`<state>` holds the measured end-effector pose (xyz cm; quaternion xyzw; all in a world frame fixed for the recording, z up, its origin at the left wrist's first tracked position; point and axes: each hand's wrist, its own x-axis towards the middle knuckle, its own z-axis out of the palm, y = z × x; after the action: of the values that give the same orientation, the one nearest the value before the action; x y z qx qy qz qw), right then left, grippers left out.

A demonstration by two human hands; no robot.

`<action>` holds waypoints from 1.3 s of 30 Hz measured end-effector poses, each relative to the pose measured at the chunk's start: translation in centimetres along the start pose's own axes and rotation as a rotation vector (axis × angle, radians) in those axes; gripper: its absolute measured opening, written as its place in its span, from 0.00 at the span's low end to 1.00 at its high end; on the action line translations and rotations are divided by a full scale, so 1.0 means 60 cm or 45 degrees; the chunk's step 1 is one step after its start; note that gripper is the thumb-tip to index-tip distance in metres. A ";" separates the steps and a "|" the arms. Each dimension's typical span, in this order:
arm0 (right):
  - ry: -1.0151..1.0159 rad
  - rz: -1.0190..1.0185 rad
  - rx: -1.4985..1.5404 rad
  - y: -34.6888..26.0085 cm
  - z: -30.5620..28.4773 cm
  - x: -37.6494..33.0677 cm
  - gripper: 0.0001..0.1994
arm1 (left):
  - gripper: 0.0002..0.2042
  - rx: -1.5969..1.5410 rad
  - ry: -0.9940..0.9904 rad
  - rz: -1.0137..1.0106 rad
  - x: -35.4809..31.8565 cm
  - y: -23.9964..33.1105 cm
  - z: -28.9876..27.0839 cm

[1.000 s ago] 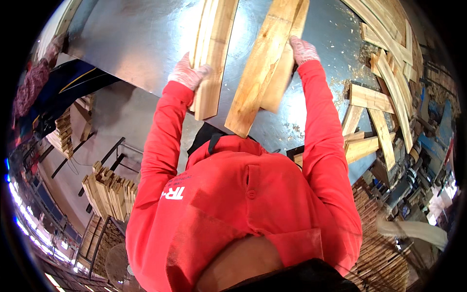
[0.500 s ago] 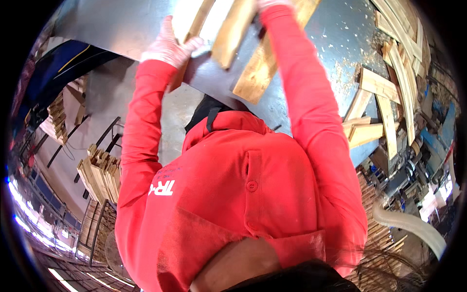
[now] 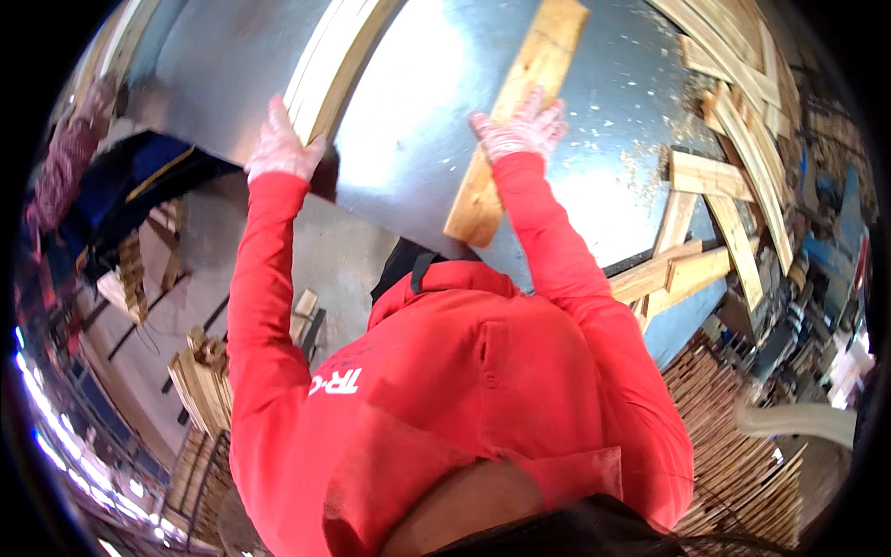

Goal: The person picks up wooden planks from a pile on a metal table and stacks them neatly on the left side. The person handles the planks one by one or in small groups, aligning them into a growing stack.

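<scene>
A shiny sheet-metal surface (image 3: 418,121) fills the upper middle of the frame, and 2 gloved hands are stretched up onto it from red sleeves (image 3: 269,306) that rise from the lower centre.

The left hand (image 3: 281,148) is seen in the upper left, laid against the lower end of a bundle of pale wooden strips (image 3: 334,60) that runs diagonally up toward the top edge. Its fingers are spread rather wide and pressed flat on the wood; whether anything is gripped underneath cannot be told.

The right hand (image 3: 522,128) is placed just right of centre near the top, resting on a single yellowish plank (image 3: 515,121). The plank lies tilted on the metal — its upper end near the top edge, its lower end close to the surface's near rim. The fingers are splayed wide over the plank's middle, palm down, with no curl around an edge visible.

To the upper right, a loose heap of wooden offcuts (image 3: 724,158) lies on the same surface amid sawdust, well apart from both hands. More stacked slats (image 3: 200,381) are seen on the floor at lower left, and a woven mass of thin strips (image 3: 742,436) at lower right.
</scene>
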<state>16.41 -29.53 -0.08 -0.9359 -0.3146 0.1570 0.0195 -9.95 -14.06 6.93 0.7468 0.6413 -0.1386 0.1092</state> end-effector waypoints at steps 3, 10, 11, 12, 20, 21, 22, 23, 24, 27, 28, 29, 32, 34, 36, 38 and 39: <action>-0.087 0.072 0.089 -0.001 -0.017 0.006 0.57 | 0.40 -0.109 0.153 0.157 -0.011 0.009 -0.012; -0.384 -0.027 0.134 0.133 -0.145 -0.029 0.55 | 0.41 -0.485 0.205 1.464 -0.145 0.225 -0.096; -0.400 -0.137 0.093 0.156 -0.163 -0.045 0.54 | 0.41 -0.433 0.220 1.600 -0.163 0.269 -0.097; -0.370 -0.308 -0.073 0.181 -0.190 -0.059 0.51 | 0.42 -0.329 0.365 1.690 -0.170 0.314 -0.096; 0.341 -1.332 -0.091 0.473 -0.253 -0.035 0.43 | 0.23 -0.081 -1.125 1.287 -0.165 0.465 0.014; 0.272 -1.314 0.037 0.504 -0.280 -0.007 0.44 | 0.20 -0.421 -1.295 1.129 -0.190 0.455 0.015; 0.426 -1.140 0.063 0.528 -0.338 0.023 0.46 | 0.19 -0.360 -1.054 1.060 -0.220 0.445 -0.005; 0.065 -0.645 -0.247 0.538 -0.400 0.064 0.49 | 0.18 -0.357 -0.990 0.999 -0.238 0.438 -0.014; 0.165 -0.498 -0.266 0.615 -0.405 0.130 0.51 | 0.17 -0.486 -1.002 0.770 -0.274 0.446 -0.052; 0.214 -0.084 -0.694 0.764 -0.454 0.279 0.59 | 0.15 -1.015 -0.616 0.690 -0.245 0.324 0.060; 0.182 0.047 -0.629 0.814 -0.444 0.324 0.59 | 0.15 -0.942 -0.470 0.591 -0.244 0.331 0.053; 0.149 0.079 -0.630 0.855 -0.448 0.343 0.60 | 0.14 -0.872 -0.348 0.493 -0.246 0.339 0.045; -0.132 0.132 -0.620 0.869 -0.439 0.406 0.60 | 0.16 -0.422 -0.004 0.343 -0.197 0.257 0.096; -0.114 0.090 -0.688 0.893 -0.410 0.410 0.58 | 0.18 -0.416 0.001 0.249 -0.161 0.202 0.127; -0.179 -0.014 -0.536 0.867 -0.403 0.381 0.53 | 0.22 -0.256 -0.034 0.042 -0.157 0.204 0.140; -0.320 -0.042 -0.457 0.794 -0.409 0.303 0.46 | 0.30 0.120 0.391 0.254 -0.213 0.323 0.094; -0.352 -0.131 -0.403 0.767 -0.423 0.246 0.39 | 0.32 0.004 0.629 0.506 -0.214 0.343 0.090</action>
<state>62.14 -56.03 13.66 -0.8796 -0.3823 0.2314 -0.1630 8.22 -30.97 6.04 0.8687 0.4897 0.0698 -0.0260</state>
